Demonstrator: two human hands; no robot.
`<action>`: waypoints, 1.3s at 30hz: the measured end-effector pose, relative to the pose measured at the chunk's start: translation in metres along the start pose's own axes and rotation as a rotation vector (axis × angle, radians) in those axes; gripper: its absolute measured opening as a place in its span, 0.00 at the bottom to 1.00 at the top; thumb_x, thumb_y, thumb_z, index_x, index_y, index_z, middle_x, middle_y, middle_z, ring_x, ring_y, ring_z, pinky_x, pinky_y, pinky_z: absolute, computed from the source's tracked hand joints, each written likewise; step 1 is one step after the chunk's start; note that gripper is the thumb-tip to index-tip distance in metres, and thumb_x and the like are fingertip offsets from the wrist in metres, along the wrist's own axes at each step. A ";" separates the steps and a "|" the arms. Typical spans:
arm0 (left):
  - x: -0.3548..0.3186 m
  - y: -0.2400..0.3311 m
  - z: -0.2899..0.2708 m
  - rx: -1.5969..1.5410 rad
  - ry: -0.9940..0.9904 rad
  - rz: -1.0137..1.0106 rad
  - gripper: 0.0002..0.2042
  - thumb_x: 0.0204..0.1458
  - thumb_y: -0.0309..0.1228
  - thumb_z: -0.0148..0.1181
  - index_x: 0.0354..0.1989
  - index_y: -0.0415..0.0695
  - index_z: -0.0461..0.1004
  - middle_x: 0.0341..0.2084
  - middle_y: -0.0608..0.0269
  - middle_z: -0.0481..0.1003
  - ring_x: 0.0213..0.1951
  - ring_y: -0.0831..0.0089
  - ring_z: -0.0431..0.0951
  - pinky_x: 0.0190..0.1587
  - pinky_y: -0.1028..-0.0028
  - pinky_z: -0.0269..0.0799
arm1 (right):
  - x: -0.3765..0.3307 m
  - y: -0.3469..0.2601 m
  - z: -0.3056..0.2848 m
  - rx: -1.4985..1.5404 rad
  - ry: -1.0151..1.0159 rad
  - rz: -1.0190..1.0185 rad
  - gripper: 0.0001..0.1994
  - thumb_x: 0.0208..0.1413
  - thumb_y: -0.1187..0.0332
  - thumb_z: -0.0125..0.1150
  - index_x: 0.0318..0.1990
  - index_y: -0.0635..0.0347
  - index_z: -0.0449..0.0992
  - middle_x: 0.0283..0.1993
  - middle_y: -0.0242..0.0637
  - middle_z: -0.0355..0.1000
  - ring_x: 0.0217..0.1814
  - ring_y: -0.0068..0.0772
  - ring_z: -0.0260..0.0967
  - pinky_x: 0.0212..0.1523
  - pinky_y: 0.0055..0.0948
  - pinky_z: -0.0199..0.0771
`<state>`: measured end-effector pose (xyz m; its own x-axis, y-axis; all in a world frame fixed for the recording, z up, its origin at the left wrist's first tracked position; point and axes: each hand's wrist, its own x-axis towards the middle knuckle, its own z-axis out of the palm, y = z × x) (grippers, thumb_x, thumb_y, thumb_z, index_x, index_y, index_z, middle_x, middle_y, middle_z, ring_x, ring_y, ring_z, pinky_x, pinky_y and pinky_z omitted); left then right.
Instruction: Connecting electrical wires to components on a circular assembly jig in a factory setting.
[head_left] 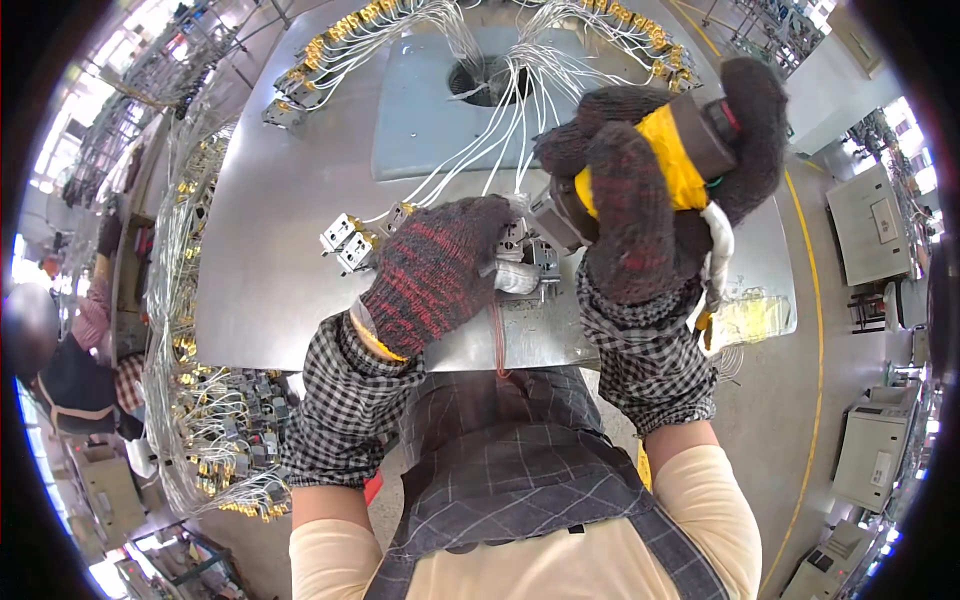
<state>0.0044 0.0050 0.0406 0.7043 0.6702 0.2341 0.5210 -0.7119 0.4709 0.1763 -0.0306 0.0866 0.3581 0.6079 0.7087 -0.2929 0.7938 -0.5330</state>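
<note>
My left hand [435, 270], in a dark red-flecked knit glove, is closed over part of a row of small metal blocks with white wires. Two blocks [350, 243] show on its left, and another block [541, 258] shows on its right. Wrapped around a dark handheld power tool [672, 158] with yellow tape on its body is my gloved right hand [640, 215]. The tool's grey head [556, 217] points left, close to the blocks by my left fingertips; whether they touch is hidden. A pale wrapped cord [718, 250] hangs from the tool.
White wires [480, 150] run from a round opening [487, 82] in the blue-grey plate [410, 120] on the metal table [260, 290]. Brass-tipped blocks [350, 42] arc along the far edge. More wire bundles [185, 330] hang at left, near another person [75, 370].
</note>
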 end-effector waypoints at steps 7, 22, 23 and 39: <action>-0.011 -0.017 -0.004 0.037 0.221 0.128 0.31 0.40 0.36 0.72 0.56 0.44 0.70 0.44 0.51 0.75 0.49 0.52 0.75 0.53 0.54 0.68 | -0.007 0.004 -0.005 -0.118 -0.062 0.089 0.38 0.56 0.76 0.65 0.70 0.49 0.50 0.46 0.50 0.73 0.40 0.43 0.78 0.40 0.45 0.85; -0.015 -0.086 -0.053 -0.073 -0.030 0.166 0.17 0.45 0.22 0.65 0.46 0.40 0.78 0.33 0.55 0.77 0.33 0.57 0.80 0.36 0.66 0.76 | -0.004 0.009 0.007 -0.372 -0.031 -0.097 0.39 0.55 0.75 0.67 0.70 0.50 0.51 0.48 0.48 0.73 0.41 0.39 0.78 0.41 0.41 0.85; -0.010 -0.086 -0.061 -0.123 -0.098 0.005 0.16 0.46 0.22 0.65 0.46 0.40 0.79 0.34 0.55 0.77 0.32 0.58 0.80 0.36 0.67 0.75 | -0.004 0.008 0.007 -0.360 -0.022 -0.088 0.39 0.55 0.75 0.67 0.70 0.49 0.51 0.47 0.48 0.73 0.40 0.39 0.78 0.40 0.41 0.85; -0.033 -0.036 -0.043 0.409 0.040 0.088 0.18 0.48 0.36 0.64 0.48 0.47 0.76 0.46 0.55 0.77 0.52 0.52 0.75 0.60 0.53 0.62 | -0.006 0.008 0.008 -0.347 0.030 -0.061 0.38 0.56 0.75 0.66 0.70 0.45 0.50 0.41 0.47 0.75 0.35 0.40 0.78 0.37 0.40 0.84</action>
<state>-0.0583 0.0178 0.0523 0.7393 0.6053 0.2951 0.6141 -0.7858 0.0733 0.1650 -0.0278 0.0815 0.3926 0.5551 0.7333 0.0473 0.7841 -0.6188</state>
